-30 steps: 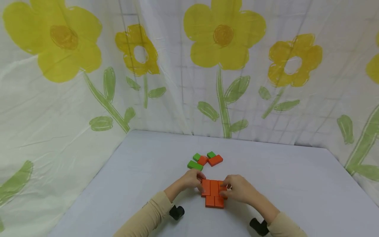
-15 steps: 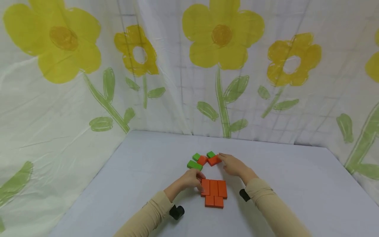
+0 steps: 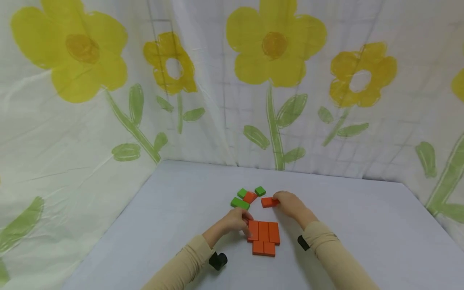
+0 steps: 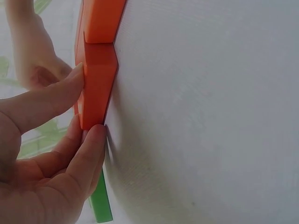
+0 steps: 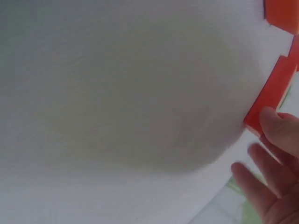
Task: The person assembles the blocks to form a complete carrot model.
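Observation:
Several orange blocks lie flat against each other on the white table point(image 3: 344, 225): three long ones side by side, with two short ones along their near edge. My left hand point(image 3: 235, 220) is at the left long block point(image 3: 253, 230); in the left wrist view its thumb touches that block's side and the fingertips point(image 4: 96, 133) its far end. Beyond them, my right hand point(image 3: 291, 204) pinches a loose orange block point(image 3: 267, 202) by its right end, thumb on one face. In the right wrist view this block point(image 5: 273, 91) slants close over the table, the other fingers spread below.
Behind the joined blocks lie a long green block point(image 3: 240, 203), a small green block point(image 3: 242, 193), an orange block point(image 3: 250, 197) and another small green block point(image 3: 260, 191). A white curtain with yellow flowers point(image 3: 274, 45) hangs behind the table. Black wrist cameras point(image 3: 218, 261) sit under both sleeves.
My right hand has left the right side of the joined blocks, reached the far orange block, and drawn it rightward, away from the small green block. My left hand stays in place.

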`<state>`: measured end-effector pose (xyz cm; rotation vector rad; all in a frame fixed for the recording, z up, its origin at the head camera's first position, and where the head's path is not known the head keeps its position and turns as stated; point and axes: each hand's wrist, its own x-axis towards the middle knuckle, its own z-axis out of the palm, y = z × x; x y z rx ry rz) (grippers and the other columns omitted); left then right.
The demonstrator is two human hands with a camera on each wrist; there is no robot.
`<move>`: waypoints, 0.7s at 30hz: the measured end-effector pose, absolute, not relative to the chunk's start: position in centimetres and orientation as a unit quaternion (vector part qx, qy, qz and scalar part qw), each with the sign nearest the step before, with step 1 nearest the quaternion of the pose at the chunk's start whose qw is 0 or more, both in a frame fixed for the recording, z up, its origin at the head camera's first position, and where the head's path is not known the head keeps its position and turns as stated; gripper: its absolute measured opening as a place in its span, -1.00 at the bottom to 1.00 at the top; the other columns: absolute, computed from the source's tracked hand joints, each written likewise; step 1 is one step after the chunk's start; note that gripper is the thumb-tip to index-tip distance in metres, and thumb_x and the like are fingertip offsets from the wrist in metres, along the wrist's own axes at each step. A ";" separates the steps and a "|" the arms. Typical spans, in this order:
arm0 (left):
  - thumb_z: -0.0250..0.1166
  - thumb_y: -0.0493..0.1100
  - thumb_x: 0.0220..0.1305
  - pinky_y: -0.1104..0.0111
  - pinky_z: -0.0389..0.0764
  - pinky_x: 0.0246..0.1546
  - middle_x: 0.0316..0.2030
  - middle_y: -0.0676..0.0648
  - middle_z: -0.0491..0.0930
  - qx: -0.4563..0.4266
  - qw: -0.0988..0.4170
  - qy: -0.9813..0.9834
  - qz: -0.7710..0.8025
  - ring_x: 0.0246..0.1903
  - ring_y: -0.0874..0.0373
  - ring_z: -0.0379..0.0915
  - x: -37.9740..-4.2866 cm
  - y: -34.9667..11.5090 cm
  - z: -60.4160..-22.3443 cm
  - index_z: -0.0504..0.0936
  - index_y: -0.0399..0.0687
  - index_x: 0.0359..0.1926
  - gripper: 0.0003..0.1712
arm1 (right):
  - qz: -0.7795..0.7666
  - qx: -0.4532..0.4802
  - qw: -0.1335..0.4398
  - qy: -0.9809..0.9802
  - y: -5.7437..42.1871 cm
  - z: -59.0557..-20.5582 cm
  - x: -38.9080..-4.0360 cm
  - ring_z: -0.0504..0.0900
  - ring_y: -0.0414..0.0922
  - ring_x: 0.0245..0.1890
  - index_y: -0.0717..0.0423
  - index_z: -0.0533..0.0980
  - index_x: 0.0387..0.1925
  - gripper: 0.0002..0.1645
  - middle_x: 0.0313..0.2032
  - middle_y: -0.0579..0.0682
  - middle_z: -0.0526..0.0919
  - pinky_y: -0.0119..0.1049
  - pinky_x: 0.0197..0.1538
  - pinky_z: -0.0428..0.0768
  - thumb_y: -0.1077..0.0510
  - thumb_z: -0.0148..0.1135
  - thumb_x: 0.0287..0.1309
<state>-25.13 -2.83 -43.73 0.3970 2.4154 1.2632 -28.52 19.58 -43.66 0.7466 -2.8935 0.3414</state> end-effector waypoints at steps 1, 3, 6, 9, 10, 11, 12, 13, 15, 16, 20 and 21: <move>0.48 -0.52 -0.17 0.35 0.42 -0.33 -0.40 -0.06 0.48 0.140 0.192 0.860 0.451 -0.38 0.12 0.33 -25.1 -2.8 -43.7 0.63 -0.33 -0.17 -0.57 | 0.122 0.250 0.071 -0.958 19.8 -43.6 -28.5 0.63 0.15 -0.15 0.33 0.61 -0.28 -0.83 -0.24 0.19 0.67 -0.02 -0.02 0.55 0.49 0.27 0.03; 0.48 -0.52 -0.17 0.35 0.43 -0.32 -0.40 -0.07 0.48 0.140 0.192 0.860 0.451 -0.38 0.11 0.33 -25.1 -2.8 -43.7 0.63 -0.33 -0.17 -0.57 | 0.138 0.245 0.067 -0.957 20.3 -43.6 -28.4 0.63 0.13 -0.19 0.32 0.60 -0.29 -0.82 -0.28 0.17 0.68 -0.02 -0.05 0.56 0.48 0.29 0.01; 0.48 -0.52 -0.17 0.35 0.43 -0.33 -0.39 -0.08 0.48 0.139 0.192 0.861 0.451 -0.38 0.11 0.33 -25.0 -2.8 -43.5 0.63 -0.34 -0.17 -0.57 | 0.157 0.234 0.054 -0.958 20.8 -43.6 -28.3 0.62 0.13 -0.21 0.38 0.60 -0.23 -0.77 -0.28 0.19 0.67 -0.01 -0.06 0.55 0.45 0.31 -0.02; 0.48 -0.52 -0.17 0.35 0.42 -0.34 -0.39 -0.08 0.48 0.138 0.192 0.861 0.451 -0.38 0.11 0.33 -25.0 -2.8 -43.5 0.63 -0.34 -0.17 -0.57 | 0.178 0.218 0.030 -0.959 21.3 -43.3 -28.1 0.59 0.07 -0.27 0.42 0.60 -0.21 -0.72 -0.31 0.17 0.66 -0.03 -0.10 0.55 0.38 0.36 -0.04; 0.48 -0.52 -0.17 0.35 0.42 -0.34 -0.39 -0.08 0.48 0.138 0.192 0.860 0.451 -0.38 0.11 0.33 -25.0 -2.8 -43.5 0.63 -0.34 -0.17 -0.57 | 0.187 0.213 0.025 -0.959 21.4 -43.2 -28.0 0.57 0.04 -0.30 0.41 0.61 -0.24 -0.73 -0.34 0.14 0.65 -0.05 -0.12 0.54 0.36 0.38 -0.05; 0.48 -0.52 -0.17 0.35 0.42 -0.33 -0.40 -0.08 0.48 0.138 0.192 0.860 0.452 -0.38 0.11 0.33 -25.0 -2.8 -43.5 0.63 -0.34 -0.17 -0.57 | 0.197 0.207 0.020 -0.958 21.6 -43.2 -27.8 0.56 0.01 -0.32 0.39 0.62 -0.26 -0.74 -0.35 0.12 0.65 -0.07 -0.14 0.54 0.34 0.40 -0.07; 0.48 -0.52 -0.17 0.35 0.42 -0.33 -0.40 -0.07 0.47 0.138 0.192 0.860 0.452 -0.38 0.11 0.33 -25.0 -2.8 -43.6 0.63 -0.34 -0.17 -0.57 | 0.210 0.200 0.019 -0.957 21.8 -43.2 -27.7 0.54 -0.02 -0.34 0.38 0.63 -0.28 -0.74 -0.36 0.09 0.64 -0.09 -0.16 0.54 0.32 0.41 -0.08; 0.48 -0.52 -0.17 0.35 0.42 -0.33 -0.40 -0.07 0.47 0.139 0.193 0.859 0.453 -0.38 0.11 0.33 -25.0 -2.8 -43.6 0.63 -0.34 -0.17 -0.58 | 0.222 0.191 0.017 -0.956 22.0 -43.2 -27.5 0.53 -0.04 -0.35 0.36 0.64 -0.29 -0.73 -0.37 0.08 0.64 -0.11 -0.18 0.54 0.30 0.43 -0.10; 0.47 -0.52 -0.17 0.35 0.42 -0.33 -0.40 -0.06 0.47 0.140 0.193 0.859 0.454 -0.38 0.11 0.33 -25.1 -2.8 -43.6 0.63 -0.34 -0.17 -0.58 | 0.245 0.177 0.019 -0.953 22.4 -43.2 -27.1 0.53 -0.06 -0.34 0.34 0.65 -0.28 -0.72 -0.35 0.07 0.66 -0.13 -0.20 0.54 0.28 0.44 -0.11; 0.48 -0.52 -0.17 0.35 0.42 -0.33 -0.41 -0.06 0.47 0.140 0.194 0.858 0.454 -0.38 0.11 0.33 -25.1 -2.8 -43.7 0.63 -0.34 -0.17 -0.58 | 0.257 0.172 0.022 -0.951 22.6 -43.2 -26.9 0.54 -0.06 -0.34 0.34 0.65 -0.28 -0.71 -0.34 0.07 0.66 -0.14 -0.20 0.55 0.27 0.44 -0.11; 0.48 -0.53 -0.17 0.36 0.40 -0.35 -0.41 -0.07 0.46 0.138 0.194 0.859 0.452 -0.39 0.11 0.32 -25.1 -2.8 -43.6 0.63 -0.33 -0.17 -0.57 | 0.295 0.167 0.035 -0.940 23.1 -43.0 -26.0 0.58 -0.06 -0.32 0.32 0.66 -0.26 -0.71 -0.31 0.07 0.68 -0.15 -0.20 0.58 0.27 0.44 -0.10; 0.48 -0.53 -0.17 0.36 0.41 -0.35 -0.41 -0.06 0.46 0.138 0.194 0.860 0.452 -0.39 0.11 0.32 -25.1 -2.8 -43.6 0.63 -0.33 -0.17 -0.57 | 0.305 0.169 0.036 -0.937 23.2 -42.8 -25.8 0.59 -0.06 -0.32 0.32 0.66 -0.25 -0.71 -0.31 0.06 0.68 -0.15 -0.20 0.59 0.27 0.44 -0.10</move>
